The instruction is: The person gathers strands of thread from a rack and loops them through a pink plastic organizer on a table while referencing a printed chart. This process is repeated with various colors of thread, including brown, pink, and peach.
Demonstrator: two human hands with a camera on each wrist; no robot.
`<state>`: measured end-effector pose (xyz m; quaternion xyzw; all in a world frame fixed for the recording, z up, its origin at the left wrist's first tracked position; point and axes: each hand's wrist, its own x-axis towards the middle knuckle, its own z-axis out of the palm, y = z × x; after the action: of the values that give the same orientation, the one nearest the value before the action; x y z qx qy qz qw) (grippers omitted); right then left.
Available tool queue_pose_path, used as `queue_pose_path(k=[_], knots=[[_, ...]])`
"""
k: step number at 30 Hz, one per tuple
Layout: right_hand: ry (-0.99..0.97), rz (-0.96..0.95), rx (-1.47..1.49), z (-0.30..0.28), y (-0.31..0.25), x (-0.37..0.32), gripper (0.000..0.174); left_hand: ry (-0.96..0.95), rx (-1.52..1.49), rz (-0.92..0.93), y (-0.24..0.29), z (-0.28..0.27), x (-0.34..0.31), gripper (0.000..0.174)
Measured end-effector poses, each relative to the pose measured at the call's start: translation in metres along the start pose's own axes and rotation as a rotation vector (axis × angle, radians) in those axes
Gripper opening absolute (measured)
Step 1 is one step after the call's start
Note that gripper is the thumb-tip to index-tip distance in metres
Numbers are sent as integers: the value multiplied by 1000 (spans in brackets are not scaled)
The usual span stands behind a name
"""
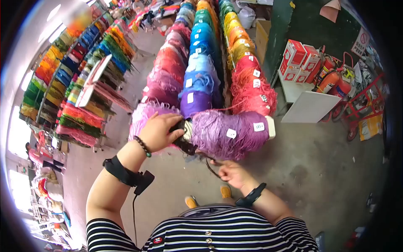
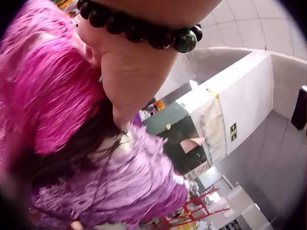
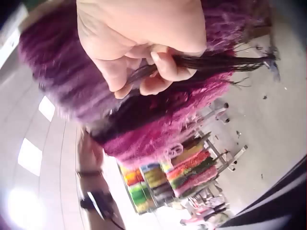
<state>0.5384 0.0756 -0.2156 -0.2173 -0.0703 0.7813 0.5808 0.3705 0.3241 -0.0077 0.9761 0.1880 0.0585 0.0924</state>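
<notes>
Dark yarn hangs at a gap on the front pole, between a pink skein and a purple skein with white tags. My left hand lies over the pink skein's end and holds the dark yarn between thumb and fingers; the left wrist view shows the thumb pressed down by it, the other fingers hidden. Lower and to the right, my right hand pinches a thin bundle of dark strands with curled fingers, below the purple skein. The loose ends of the bundle stick out past that hand.
Rows of coloured skeins run away behind the front pole. More racks of yarn stand to the left. At the right are red and white boxes, fire extinguishers, a white board and a red hand truck.
</notes>
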Motion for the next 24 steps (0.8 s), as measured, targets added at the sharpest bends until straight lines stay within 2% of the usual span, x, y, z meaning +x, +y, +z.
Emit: queue_pose_path(k=[2,3,4,5,6,7,9,10,11,13,15,18,19,21,23,24], knots=[[167,-77,226,-50,10,-24,5,107,29,-27,7,15,-12,33],[206,-55,192,-63,9,-39,6,17,-78,-35,4,12,-7,30],[271,13,60,-83,12,-56,7,-6,-50,-61,5,11,-5,32],[459,64,-158,-85,16,-73,8,-23,-22,-81,4,14,-4,33],[614,164,-504,-110,27,-89,13,49,-14,-53,-1,21,-6,34],[721,156,-808,-127,41,-103,15,-40,7,-103,3,13,-9,38],[910,132,-1419,-139,68,-120,19,176,3,44,-10,28,-20,42],[986,91,-1419,-117,72,-120,19,201,-137,67,-14,24,-28,43],[950,57,-1555,-83,71,-113,17,226,-277,92,-17,15,-37,47],[860,-15,-1823,-8,67,-81,14,289,-481,46,-27,-9,-72,45],[628,-128,-1834,71,69,-36,13,452,-460,64,-54,-21,-120,39],[243,-209,-1887,167,94,42,14,354,-993,-314,-113,-10,-216,31],[126,-177,-1856,198,106,71,14,364,-950,-331,-131,-8,-247,26],[-117,-96,-1789,253,135,132,15,153,-1090,-549,-161,-5,-309,28],[-271,-120,-1801,302,168,193,15,199,-1210,-486,-183,4,-359,38],[-315,-145,-1822,327,184,221,15,145,-1220,-484,-192,-4,-381,39]])
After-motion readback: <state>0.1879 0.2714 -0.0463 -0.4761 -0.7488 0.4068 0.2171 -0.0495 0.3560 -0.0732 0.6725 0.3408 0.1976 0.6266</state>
